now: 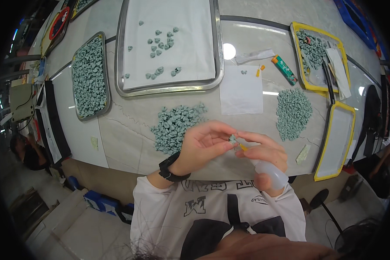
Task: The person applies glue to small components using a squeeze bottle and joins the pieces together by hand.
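Observation:
Between its thumb and fingertips, my left hand pinches a small grey-green moulded piece. My right hand grips a translucent squeeze bottle whose yellow nozzle points at that piece, close to it; whether the tip touches cannot be made out. Just beyond my left hand lies a loose heap of similar grey-green pieces. A second heap of smaller green pieces lies to the right of my right hand. Two tiny pieces rest on a white paper sheet ahead.
A steel-rimmed tray lined with white holds several scattered pieces. Left of it stands a full tray of green pieces. To the right are a green tube, a yellow-rimmed tray with pieces and tools, and another yellow frame.

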Action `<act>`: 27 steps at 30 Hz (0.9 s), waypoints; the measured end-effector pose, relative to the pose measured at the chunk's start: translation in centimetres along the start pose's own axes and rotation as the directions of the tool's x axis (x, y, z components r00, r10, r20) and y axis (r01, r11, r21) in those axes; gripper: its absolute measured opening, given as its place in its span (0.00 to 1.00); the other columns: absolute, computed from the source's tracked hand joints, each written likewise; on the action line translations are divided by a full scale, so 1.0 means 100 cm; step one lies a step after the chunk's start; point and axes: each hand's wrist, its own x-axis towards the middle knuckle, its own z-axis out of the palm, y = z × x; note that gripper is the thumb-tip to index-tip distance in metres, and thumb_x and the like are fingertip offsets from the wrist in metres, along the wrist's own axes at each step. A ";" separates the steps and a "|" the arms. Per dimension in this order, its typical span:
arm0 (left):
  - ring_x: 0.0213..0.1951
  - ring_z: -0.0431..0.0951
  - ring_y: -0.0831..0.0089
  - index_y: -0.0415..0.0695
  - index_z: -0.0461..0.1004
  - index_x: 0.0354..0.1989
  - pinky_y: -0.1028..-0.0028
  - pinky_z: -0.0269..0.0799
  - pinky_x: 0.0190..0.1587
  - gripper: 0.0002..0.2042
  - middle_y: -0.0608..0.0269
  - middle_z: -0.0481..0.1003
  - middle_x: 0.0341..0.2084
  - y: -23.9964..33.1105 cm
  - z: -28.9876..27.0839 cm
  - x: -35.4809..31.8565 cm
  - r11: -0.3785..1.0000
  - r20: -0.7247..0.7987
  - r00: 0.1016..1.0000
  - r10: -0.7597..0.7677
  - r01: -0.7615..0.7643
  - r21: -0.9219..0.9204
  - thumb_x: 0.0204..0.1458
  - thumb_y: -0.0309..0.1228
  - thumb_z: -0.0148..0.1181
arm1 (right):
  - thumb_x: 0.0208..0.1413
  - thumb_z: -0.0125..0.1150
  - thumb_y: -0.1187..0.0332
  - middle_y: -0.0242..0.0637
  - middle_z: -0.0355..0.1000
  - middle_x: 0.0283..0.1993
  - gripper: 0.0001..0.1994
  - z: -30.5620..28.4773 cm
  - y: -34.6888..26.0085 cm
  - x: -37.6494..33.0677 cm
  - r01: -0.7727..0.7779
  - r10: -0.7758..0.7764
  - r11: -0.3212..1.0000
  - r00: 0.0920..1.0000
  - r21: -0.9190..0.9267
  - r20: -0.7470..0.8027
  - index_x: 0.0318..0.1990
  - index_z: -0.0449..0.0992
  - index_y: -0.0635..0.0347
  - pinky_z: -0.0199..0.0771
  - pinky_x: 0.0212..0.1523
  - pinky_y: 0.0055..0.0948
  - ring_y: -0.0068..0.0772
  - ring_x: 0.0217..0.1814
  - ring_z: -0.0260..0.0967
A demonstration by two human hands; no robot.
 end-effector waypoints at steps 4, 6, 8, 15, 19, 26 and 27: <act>0.44 0.75 0.70 0.33 0.70 0.45 0.71 0.75 0.47 0.13 0.53 0.72 0.44 0.001 0.001 0.000 1.000 0.000 1.000 -0.001 0.001 -0.010 0.50 0.13 0.55 | 0.61 0.45 0.51 0.39 0.76 0.27 0.23 0.001 0.000 -0.001 0.004 -0.004 1.000 1.000 0.007 -0.005 0.36 0.74 0.65 0.78 0.36 0.39 0.54 0.44 0.76; 0.44 0.75 0.70 0.33 0.70 0.46 0.71 0.74 0.47 0.14 0.53 0.72 0.43 0.000 0.000 -0.001 1.000 -0.003 1.000 -0.006 0.006 0.003 0.50 0.13 0.55 | 0.61 0.45 0.51 0.39 0.76 0.27 0.22 0.000 0.000 -0.001 0.000 0.000 1.000 1.000 0.011 -0.008 0.36 0.74 0.65 0.78 0.36 0.38 0.54 0.44 0.76; 0.44 0.75 0.70 0.33 0.70 0.46 0.72 0.74 0.47 0.13 0.53 0.72 0.43 0.000 0.000 -0.001 1.000 0.001 1.000 -0.004 0.004 0.001 0.50 0.13 0.55 | 0.61 0.45 0.51 0.39 0.76 0.27 0.22 0.000 0.001 -0.002 0.009 -0.009 1.000 1.000 -0.001 0.011 0.36 0.74 0.65 0.78 0.37 0.39 0.55 0.44 0.76; 0.44 0.75 0.70 0.33 0.70 0.46 0.70 0.75 0.48 0.13 0.53 0.72 0.43 -0.002 -0.002 0.001 1.000 -0.001 1.000 0.007 -0.007 -0.013 0.51 0.15 0.55 | 0.61 0.46 0.52 0.40 0.76 0.27 0.21 0.001 0.003 -0.002 0.005 -0.004 0.999 1.000 0.034 -0.014 0.36 0.74 0.65 0.78 0.34 0.37 0.54 0.43 0.76; 0.45 0.75 0.70 0.33 0.69 0.46 0.70 0.75 0.49 0.13 0.53 0.72 0.43 0.001 -0.001 0.001 1.000 0.023 1.000 0.007 -0.007 -0.009 0.51 0.15 0.56 | 0.60 0.48 0.55 0.41 0.76 0.27 0.19 -0.001 0.001 0.000 0.014 -0.014 1.000 1.000 0.017 -0.012 0.36 0.74 0.66 0.79 0.34 0.36 0.54 0.43 0.76; 0.42 0.77 0.69 0.34 0.69 0.46 0.71 0.76 0.47 0.13 0.54 0.74 0.43 0.004 0.002 0.000 0.999 -0.026 0.999 -0.041 0.042 0.008 0.51 0.18 0.57 | 0.60 0.50 0.52 0.48 0.76 0.34 0.20 -0.008 0.000 -0.003 -0.048 0.049 0.999 0.998 -0.008 0.038 0.41 0.71 0.63 0.77 0.39 0.40 0.48 0.41 0.76; 0.42 0.77 0.69 0.34 0.70 0.46 0.71 0.76 0.47 0.13 0.54 0.74 0.43 0.003 0.000 -0.001 1.000 -0.046 0.998 -0.031 0.031 0.004 0.51 0.18 0.57 | 0.60 0.50 0.52 0.48 0.76 0.34 0.20 -0.008 -0.001 -0.002 -0.038 0.039 0.999 0.999 -0.019 0.029 0.41 0.71 0.63 0.77 0.39 0.40 0.48 0.41 0.76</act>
